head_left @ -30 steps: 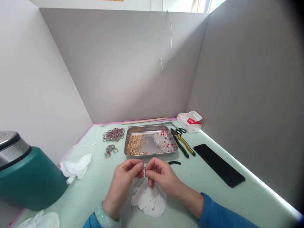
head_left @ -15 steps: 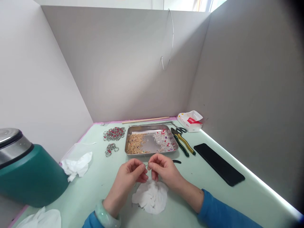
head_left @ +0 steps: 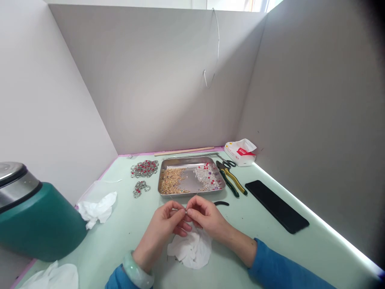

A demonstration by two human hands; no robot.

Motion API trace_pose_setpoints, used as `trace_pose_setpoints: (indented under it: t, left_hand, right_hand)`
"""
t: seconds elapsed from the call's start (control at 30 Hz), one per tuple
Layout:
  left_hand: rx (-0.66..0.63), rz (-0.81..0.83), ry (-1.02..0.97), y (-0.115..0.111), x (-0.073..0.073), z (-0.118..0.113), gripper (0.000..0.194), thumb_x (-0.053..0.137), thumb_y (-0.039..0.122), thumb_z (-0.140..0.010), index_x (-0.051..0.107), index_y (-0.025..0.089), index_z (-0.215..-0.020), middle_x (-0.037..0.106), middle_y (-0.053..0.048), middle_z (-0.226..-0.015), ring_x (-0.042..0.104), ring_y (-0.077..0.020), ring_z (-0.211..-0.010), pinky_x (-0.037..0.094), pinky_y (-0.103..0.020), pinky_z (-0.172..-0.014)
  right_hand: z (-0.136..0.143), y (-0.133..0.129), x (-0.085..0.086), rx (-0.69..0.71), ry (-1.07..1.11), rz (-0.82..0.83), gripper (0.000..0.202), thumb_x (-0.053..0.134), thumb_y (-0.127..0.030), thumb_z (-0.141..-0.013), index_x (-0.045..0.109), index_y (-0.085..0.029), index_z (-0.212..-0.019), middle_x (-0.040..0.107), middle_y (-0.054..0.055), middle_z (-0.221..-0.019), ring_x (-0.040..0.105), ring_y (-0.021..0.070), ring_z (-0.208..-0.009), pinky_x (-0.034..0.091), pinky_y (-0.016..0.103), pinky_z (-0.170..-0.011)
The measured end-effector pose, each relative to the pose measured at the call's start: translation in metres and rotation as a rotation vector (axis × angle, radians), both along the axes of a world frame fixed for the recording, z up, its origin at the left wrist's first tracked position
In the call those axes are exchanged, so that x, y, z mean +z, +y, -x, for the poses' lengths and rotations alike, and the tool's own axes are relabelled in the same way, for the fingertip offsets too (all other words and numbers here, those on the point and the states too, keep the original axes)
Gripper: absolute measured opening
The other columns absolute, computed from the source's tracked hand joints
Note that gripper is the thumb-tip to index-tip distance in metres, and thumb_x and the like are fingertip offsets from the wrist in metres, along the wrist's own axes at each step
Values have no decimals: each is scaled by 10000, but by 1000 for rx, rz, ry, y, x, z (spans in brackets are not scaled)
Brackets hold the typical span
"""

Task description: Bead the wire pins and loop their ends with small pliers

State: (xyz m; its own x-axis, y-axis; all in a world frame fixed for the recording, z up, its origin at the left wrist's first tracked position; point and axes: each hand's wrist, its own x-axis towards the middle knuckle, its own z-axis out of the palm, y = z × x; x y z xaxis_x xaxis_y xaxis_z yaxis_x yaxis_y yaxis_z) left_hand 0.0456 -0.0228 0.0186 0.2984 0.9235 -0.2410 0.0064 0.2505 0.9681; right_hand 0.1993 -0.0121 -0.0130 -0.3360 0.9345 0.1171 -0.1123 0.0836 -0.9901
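Observation:
My left hand [head_left: 173, 218] and my right hand [head_left: 203, 214] meet just in front of the metal tray [head_left: 192, 194]. Thumb and forefinger of each are pinched together on a thin wire [head_left: 171, 197], of which only fine ends show above the fingers. A tiny shiny spot shows between the fingertips, too small to make out. Gold beads [head_left: 172, 180] fill the tray's left side; clear, white and red beads [head_left: 208, 176] lie on its right. Below my hands is a crumpled white tissue [head_left: 194, 251]. A black curved handle [head_left: 221, 203] pokes out beyond my right hand.
Beaded chains lie in a large pile [head_left: 144, 168] and a small one [head_left: 140, 188]. Right of the tray are pliers [head_left: 233, 182], scissors [head_left: 228, 163], a tissue pack [head_left: 240, 152] and a black phone [head_left: 276, 206]. A green flask [head_left: 42, 224] stands left. Grey panels enclose the table.
My fingertips have come together, closing the small gap between the hands. The wire ends now point up at both sides. The view has shifted slightly; the table things stay put.

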Motion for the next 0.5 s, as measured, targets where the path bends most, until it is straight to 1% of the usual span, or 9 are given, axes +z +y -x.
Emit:
trace_pose_setpoints:
  t: [0.1,0.23,0.37,0.5]
  left_hand:
    - [-26,-9,22,0,-1,2,181,617,313,-752,533,152,-747,670,-67,-747,641,-176,-680,489,-277,-591]
    - [-20,-35,77,2,-2,3,161,647,275,-726,554,144,-722,677,-66,-700,646,-178,-682,491,-277,-613]
    - [55,-25,36,3,-4,3,164,653,275,-726,555,144,-723,681,-60,-681,654,-176,-679,502,-286,-643]
    - [141,1,-50,3,-6,2,175,678,263,-706,553,140,-721,678,-52,-682,658,-175,-684,510,-286,-654]
  right_hand:
    - [0,1,-3,2,4,-7,82,553,-244,-801,525,-168,-786,519,-33,-638,425,64,-494,327,193,-457]
    - [-1,3,-8,-21,1,-18,77,575,-238,-787,549,-165,-781,524,-29,-648,449,66,-495,338,197,-459]
    - [-2,3,-10,-56,35,-43,75,581,-238,-792,565,-166,-781,529,-31,-626,473,72,-508,353,198,-469]
    - [0,3,-10,-92,82,-58,94,578,-257,-798,586,-164,-797,571,-5,-685,502,82,-530,358,201,-463]
